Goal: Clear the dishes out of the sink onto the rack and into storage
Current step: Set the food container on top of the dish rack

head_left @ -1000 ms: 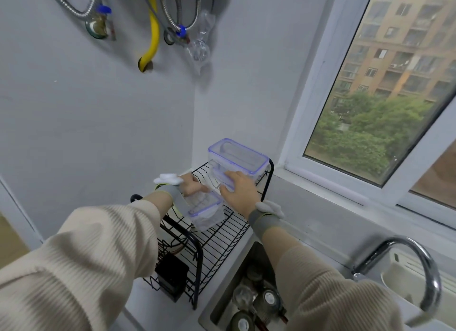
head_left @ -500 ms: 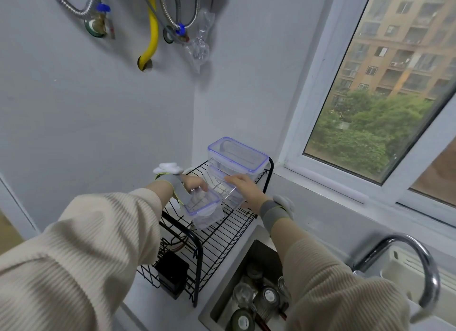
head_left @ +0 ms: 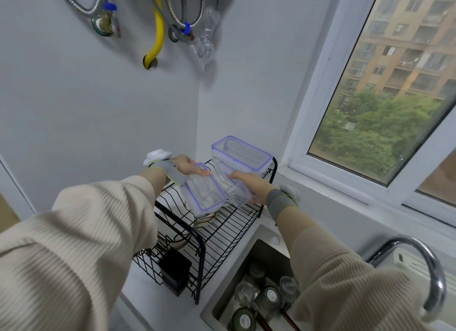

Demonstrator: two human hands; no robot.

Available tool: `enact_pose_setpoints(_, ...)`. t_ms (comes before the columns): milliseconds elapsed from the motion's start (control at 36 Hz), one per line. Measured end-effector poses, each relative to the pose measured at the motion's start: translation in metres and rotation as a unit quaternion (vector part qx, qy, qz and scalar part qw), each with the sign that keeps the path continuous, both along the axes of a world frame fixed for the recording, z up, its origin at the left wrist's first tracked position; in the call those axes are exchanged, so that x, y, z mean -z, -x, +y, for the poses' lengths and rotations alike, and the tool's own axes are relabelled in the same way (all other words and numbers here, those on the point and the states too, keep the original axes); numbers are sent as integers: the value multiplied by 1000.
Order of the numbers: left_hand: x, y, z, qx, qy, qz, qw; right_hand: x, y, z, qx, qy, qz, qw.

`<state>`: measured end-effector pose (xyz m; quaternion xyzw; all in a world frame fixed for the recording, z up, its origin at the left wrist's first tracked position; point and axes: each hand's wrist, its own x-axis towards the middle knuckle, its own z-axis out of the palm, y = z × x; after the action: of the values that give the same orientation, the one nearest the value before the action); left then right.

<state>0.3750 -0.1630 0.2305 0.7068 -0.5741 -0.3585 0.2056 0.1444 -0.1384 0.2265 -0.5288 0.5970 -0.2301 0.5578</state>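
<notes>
A black two-tier wire rack stands in the corner left of the sink. On its top tier at the back stands a large clear container with a blue-edged rim. My right hand grips its lower side. My left hand holds a smaller clear container with a blue rim, tilted just above the top tier and touching the large one. Several glass jars and cups lie in the sink below my right arm.
A black utensil holder hangs on the rack's front. White dishes sit on the lower tier. A curved chrome faucet rises at the right. Hoses and a yellow pipe hang on the wall above. The window sill runs behind the rack.
My left hand has raised the small container and brought it right against the large one. My right hand has slid lower down the large container's side.
</notes>
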Motion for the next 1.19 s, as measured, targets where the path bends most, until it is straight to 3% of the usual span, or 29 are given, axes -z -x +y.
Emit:
enact_pose_setpoints(83, 4, -4, -5, -68, 112, 23, 991, 1, 0, 1, -11, 23, 7, 1000)
enact_pose_setpoints(139, 9, -6, -4, -76, 134, 30, 988, 3, 0, 1, -19, 39, -3, 999)
enact_pose_setpoints(222, 15, -5, 0, -75, 115, 6, 990, 4, -1, 1, -27, 41, -5, 999)
enact_pose_setpoints(333, 16, -7, 2, -72, 114, -13, 991, 0, -4, 1, -77, -26, -8, 997)
enact_pose_setpoints(472, 14, -15, 2, -42, 106, -42, 993, -16, -13, -1, -133, 17, 175, 975)
enact_pose_setpoints(583, 18, -18, 1, -11, 96, -28, 995, -21, -18, -6, -146, 19, 216, 965)
enact_pose_setpoints(722, 25, -13, 4, 9, 85, -13, 996, -15, -26, -8, -105, 92, 191, 972)
enact_pose_setpoints(861, 29, -11, 0, -12, 86, 11, 996, -3, -38, -1, -89, 202, 247, 943)
enact_pose_setpoints(1000, 28, -13, -5, -60, 78, 69, 993, 6, -40, -3, -74, 230, 239, 941)
enact_pose_setpoints(1195, 22, -14, -4, -55, 68, 73, 993, 22, -36, -9, -91, 256, 254, 928)
